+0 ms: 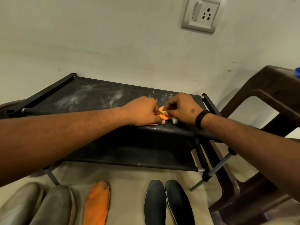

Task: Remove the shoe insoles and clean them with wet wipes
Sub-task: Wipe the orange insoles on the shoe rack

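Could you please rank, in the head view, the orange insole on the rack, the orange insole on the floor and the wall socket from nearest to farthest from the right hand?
From the right hand:
1. Orange insole on the rack, under the fingers.
2. Orange insole on the floor, below left.
3. Wall socket, high on the wall.

No readable text, label, brand, number or sign shows anywhere in this view.

Both arms outstretched, left hand point(142, 112) and right hand point(182, 109) fingertip-close (fingers curled, pinching).
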`<state>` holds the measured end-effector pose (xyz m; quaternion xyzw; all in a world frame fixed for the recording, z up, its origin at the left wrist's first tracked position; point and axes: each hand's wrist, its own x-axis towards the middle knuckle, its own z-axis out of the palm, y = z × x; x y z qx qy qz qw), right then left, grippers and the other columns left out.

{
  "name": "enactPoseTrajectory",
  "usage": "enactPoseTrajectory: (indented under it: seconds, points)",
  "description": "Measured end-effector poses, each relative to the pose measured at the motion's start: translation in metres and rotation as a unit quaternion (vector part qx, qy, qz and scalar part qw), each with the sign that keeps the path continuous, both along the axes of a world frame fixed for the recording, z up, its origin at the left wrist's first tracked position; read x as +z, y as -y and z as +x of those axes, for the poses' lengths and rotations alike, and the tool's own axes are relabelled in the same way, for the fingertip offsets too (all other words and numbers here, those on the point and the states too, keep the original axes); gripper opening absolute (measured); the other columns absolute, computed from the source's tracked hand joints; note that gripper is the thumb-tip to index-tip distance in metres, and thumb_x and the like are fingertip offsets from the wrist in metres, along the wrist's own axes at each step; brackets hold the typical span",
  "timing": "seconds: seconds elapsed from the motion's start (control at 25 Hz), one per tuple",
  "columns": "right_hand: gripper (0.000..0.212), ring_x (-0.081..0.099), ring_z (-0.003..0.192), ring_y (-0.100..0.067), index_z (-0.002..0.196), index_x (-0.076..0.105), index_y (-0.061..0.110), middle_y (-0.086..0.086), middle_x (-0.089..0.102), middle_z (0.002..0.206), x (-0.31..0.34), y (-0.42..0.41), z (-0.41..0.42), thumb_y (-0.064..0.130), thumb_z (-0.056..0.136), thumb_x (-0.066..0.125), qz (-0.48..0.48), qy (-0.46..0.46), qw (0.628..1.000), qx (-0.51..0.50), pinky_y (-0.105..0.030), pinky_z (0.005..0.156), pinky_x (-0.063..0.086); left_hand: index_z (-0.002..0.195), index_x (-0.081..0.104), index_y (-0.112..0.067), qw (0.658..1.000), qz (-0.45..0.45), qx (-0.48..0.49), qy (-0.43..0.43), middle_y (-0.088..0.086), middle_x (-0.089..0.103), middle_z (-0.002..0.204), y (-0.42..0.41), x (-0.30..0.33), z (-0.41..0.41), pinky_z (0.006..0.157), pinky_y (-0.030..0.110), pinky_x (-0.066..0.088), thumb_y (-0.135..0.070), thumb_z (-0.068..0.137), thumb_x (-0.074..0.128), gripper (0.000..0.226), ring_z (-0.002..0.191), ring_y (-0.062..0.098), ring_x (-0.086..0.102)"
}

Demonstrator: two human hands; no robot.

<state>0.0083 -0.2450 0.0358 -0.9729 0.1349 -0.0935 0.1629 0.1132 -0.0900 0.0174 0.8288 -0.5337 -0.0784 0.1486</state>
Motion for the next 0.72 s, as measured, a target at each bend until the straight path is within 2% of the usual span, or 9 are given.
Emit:
enactPoseTrajectory:
  seconds: [0.12, 0.2, 0.32, 0.44, 0.48, 0.6, 0.72]
  points:
    - [0.019, 0.064, 0.086, -0.018, 0.096, 0.075, 0.013, -0.008, 0.072, 0.1, -0.003, 0.024, 0.005, 0.003, 0.085, 0.064, -0.053, 0.035, 0.994, -0.088, -0.023, 0.074, 0.046, 0.117, 0.075, -0.016, 1.0, -0.002, 0.006, -0.011, 0.002, 0.071, 0.123, 0.0, 0.004, -0.005, 0.095, 0.044, 0.054, -0.058, 0.086, 0.067, 0.052, 0.106, 0.021, 0.067]
    - [0.021, 0.065, 0.089, -0.022, 0.098, 0.075, 0.013, -0.01, 0.072, 0.103, -0.006, 0.03, 0.006, 0.002, 0.086, 0.061, -0.069, 0.042, 0.988, -0.131, -0.025, 0.076, 0.049, 0.123, 0.072, -0.016, 1.0, 0.001, 0.005, -0.012, 0.0, 0.068, 0.129, -0.001, 0.005, -0.005, 0.099, 0.043, 0.052, -0.057, 0.087, 0.067, 0.055, 0.112, 0.02, 0.065]
    - [0.021, 0.067, 0.091, -0.027, 0.098, 0.076, 0.006, -0.012, 0.073, 0.101, -0.009, 0.027, 0.006, 0.006, 0.087, 0.059, -0.087, 0.017, 0.991, -0.102, -0.031, 0.084, 0.054, 0.122, 0.072, -0.017, 1.0, 0.0, 0.008, -0.014, 0.001, 0.07, 0.126, -0.002, 0.003, -0.002, 0.098, 0.044, 0.053, -0.06, 0.085, 0.068, 0.057, 0.11, 0.02, 0.066]
    - [0.03, 0.067, 0.088, -0.036, 0.096, 0.072, -0.005, -0.025, 0.071, 0.097, -0.007, 0.028, 0.001, 0.019, 0.085, 0.059, -0.104, -0.026, 0.991, -0.08, -0.046, 0.081, 0.057, 0.12, 0.073, -0.017, 1.0, 0.0, 0.007, -0.01, 0.001, 0.071, 0.123, -0.002, 0.002, -0.002, 0.096, 0.045, 0.054, -0.06, 0.085, 0.067, 0.056, 0.107, 0.021, 0.067]
    - [0.03, 0.066, 0.088, -0.036, 0.095, 0.072, -0.006, -0.025, 0.07, 0.096, -0.006, 0.029, 0.002, 0.02, 0.086, 0.06, -0.11, -0.046, 0.989, -0.081, -0.047, 0.081, 0.057, 0.12, 0.074, -0.017, 1.0, 0.0, 0.006, -0.01, 0.001, 0.071, 0.123, -0.002, 0.002, -0.003, 0.096, 0.045, 0.054, -0.06, 0.085, 0.067, 0.056, 0.107, 0.02, 0.067]
    - [0.018, 0.067, 0.088, -0.029, 0.094, 0.076, 0.004, -0.016, 0.072, 0.097, -0.005, 0.022, 0.005, 0.011, 0.087, 0.061, -0.122, -0.054, 0.987, -0.093, -0.038, 0.082, 0.056, 0.119, 0.074, -0.018, 1.0, -0.001, 0.005, -0.012, 0.002, 0.072, 0.12, -0.002, 0.002, -0.002, 0.096, 0.045, 0.054, -0.061, 0.085, 0.067, 0.056, 0.105, 0.021, 0.068]
    - [0.014, 0.065, 0.085, -0.02, 0.095, 0.076, 0.01, -0.006, 0.072, 0.093, -0.005, 0.015, 0.001, 0.01, 0.087, 0.065, -0.103, -0.029, 0.993, -0.054, -0.028, 0.078, 0.051, 0.121, 0.073, -0.018, 1.0, 0.002, 0.007, -0.015, 0.002, 0.072, 0.121, -0.003, 0.001, -0.002, 0.096, 0.045, 0.053, -0.059, 0.085, 0.067, 0.055, 0.106, 0.021, 0.068]
